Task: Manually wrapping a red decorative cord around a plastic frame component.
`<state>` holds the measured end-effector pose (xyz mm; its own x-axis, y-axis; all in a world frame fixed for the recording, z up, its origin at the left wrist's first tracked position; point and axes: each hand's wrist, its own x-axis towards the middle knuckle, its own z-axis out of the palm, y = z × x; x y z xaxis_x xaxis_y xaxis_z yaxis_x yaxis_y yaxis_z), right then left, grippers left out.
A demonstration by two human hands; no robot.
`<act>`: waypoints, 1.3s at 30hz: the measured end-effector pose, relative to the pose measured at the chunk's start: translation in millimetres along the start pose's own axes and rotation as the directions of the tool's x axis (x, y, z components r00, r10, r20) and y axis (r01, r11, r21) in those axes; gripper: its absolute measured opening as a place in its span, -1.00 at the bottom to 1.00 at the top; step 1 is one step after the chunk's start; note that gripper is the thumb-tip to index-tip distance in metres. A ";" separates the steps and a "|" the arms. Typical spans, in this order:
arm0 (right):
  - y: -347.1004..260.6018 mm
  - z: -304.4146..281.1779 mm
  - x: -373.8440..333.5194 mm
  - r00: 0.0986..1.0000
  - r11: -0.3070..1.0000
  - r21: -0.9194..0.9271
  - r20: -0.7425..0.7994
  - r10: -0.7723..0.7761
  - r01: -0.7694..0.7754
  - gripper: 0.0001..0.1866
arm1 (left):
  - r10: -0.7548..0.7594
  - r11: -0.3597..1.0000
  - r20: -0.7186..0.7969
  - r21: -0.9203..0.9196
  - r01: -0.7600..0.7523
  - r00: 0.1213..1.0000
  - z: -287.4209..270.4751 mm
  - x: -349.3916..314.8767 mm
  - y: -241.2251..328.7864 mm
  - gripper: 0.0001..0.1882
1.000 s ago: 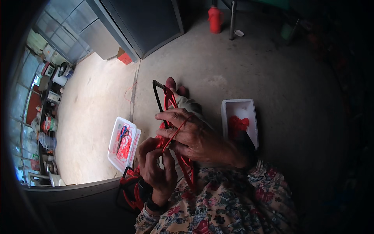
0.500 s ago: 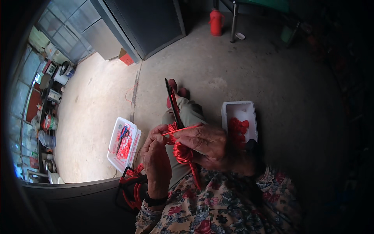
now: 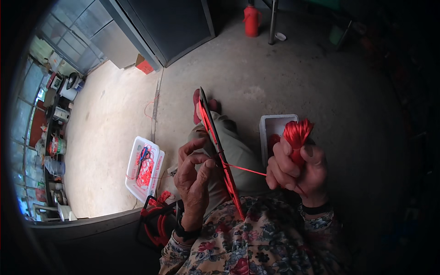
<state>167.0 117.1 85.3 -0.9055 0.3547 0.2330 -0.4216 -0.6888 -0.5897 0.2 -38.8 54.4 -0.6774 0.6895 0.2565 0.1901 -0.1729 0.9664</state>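
Observation:
My right hand, raised to the right, is closed around a looped bundle of shiny red cord. The folded loops stick up above the thumb and fingers. From this hand a thin red strand stretches left to a long dark rod, which slants across my lap. Red cords lie along the rod down to my patterned top. Just left of the rod is my left hand, half curled with its fingers apart. Nothing shows clearly in it, and its fingertips are close to the rod.
A white tray with red cord and blue-handled scissors stands on the left floor. A white foam box with red pieces is at right, partly behind my right hand. Farther off are a red flask and a dark door.
My right hand has moved right and up with the red bundle, away from the rod. The strand now spans from rod to hand. My left hand has loosened and shifted slightly right.

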 end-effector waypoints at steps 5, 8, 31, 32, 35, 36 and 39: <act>-22.4 -5.3 -39.5 0.925 0.845 -0.474 -0.376 0.059 -0.247 -0.69 | -0.163 0.979 -0.042 -0.133 0.157 0.986 0.8 -11.0 -19.0 -0.77; -15.6 -3.9 -40.8 0.928 0.596 -0.716 -0.335 0.163 -0.363 -0.56 | -0.403 0.884 0.052 -0.238 0.403 0.914 5.8 -17.0 -42.4 -0.63; 33.2 2.8 -13.0 0.973 0.666 -0.746 0.155 0.168 0.004 -0.82 | -0.356 -0.125 0.528 -0.845 0.520 0.771 -8.5 -25.2 -79.1 -0.87; 33.1 2.3 -9.0 0.963 0.646 -0.760 0.113 0.243 -0.074 -0.83 | -0.416 -0.124 0.495 -0.862 0.492 0.763 -15.0 -27.0 -79.1 -0.85; 52.4 -0.7 -7.2 0.955 0.711 -0.688 0.090 0.283 -0.146 -0.84 | -0.446 -0.014 0.411 -0.891 0.453 0.795 -34.0 -30.8 -80.9 -0.71; 58.7 0.9 -6.3 0.966 0.762 -0.640 0.123 0.226 -0.097 -0.83 | -0.408 0.047 0.416 -0.879 0.474 0.813 -34.6 -33.3 -78.5 -0.62; 66.3 -0.4 -1.2 0.964 0.784 -0.619 0.175 0.201 -0.051 -0.84 | -0.358 0.149 0.397 -0.869 0.472 0.845 -36.4 -35.6 -69.8 -0.52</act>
<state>140.2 71.2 45.6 -0.9660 0.0929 0.2415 -0.2542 -0.1666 -0.9527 -14.8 -76.9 -21.7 -0.3580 0.9240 -0.1344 -0.9088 -0.3117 0.2773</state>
